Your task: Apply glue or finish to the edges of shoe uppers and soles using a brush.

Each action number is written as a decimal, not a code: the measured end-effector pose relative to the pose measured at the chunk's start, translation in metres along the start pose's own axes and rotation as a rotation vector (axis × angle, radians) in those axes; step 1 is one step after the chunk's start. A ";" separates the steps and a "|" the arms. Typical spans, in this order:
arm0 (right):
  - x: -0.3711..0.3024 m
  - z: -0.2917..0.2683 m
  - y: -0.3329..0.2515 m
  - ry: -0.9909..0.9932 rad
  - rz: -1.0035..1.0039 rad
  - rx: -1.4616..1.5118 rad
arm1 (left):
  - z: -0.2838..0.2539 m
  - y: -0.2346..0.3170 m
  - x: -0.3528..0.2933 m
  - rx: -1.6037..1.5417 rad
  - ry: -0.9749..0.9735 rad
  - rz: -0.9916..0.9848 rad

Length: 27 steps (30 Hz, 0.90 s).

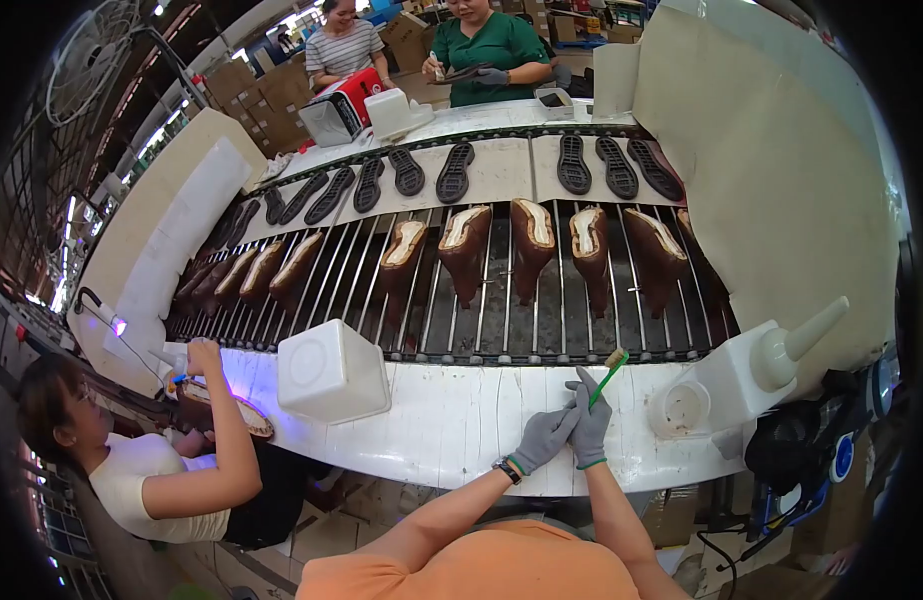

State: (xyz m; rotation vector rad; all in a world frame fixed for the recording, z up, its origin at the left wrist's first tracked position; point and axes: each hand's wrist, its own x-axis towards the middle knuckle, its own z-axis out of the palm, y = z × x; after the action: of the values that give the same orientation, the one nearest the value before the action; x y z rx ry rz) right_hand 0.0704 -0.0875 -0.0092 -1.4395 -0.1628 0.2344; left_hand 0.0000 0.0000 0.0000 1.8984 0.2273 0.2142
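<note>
Both my hands wear grey gloves and meet over the white ledge [462, 420] in front of the conveyor. My right hand [592, 425] holds a green-handled brush [612, 368], bristles pointing up toward the belt. My left hand [545, 440] rests against the right one, fingers curled on it, a watch at the wrist. Brown shoe uppers [534, 240] on lasts lie on the metal-rod conveyor [502, 320] just beyond, nearest ones about a hand's length away.
Black soles [455, 172] line the upper belt. A white square container [332, 372] sits at the left, a white glue bottle [772, 365] and small cup [682, 407] at the right. A person at lower left works on a shoe [227, 410]; two people stand across the line.
</note>
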 end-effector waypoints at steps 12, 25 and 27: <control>-0.003 0.000 -0.001 0.019 -0.016 -0.044 | 0.003 0.001 -0.002 0.003 0.023 0.011; 0.003 -0.001 -0.003 0.034 -0.002 -0.038 | 0.005 0.004 0.002 -0.006 0.000 -0.074; 0.003 -0.002 -0.002 0.034 -0.005 -0.031 | 0.006 0.003 0.002 0.011 0.004 -0.063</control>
State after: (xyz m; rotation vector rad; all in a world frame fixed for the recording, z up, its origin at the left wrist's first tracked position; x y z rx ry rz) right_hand 0.0740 -0.0887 -0.0073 -1.4725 -0.1429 0.2042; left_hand 0.0040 -0.0057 0.0010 1.8984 0.2915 0.1746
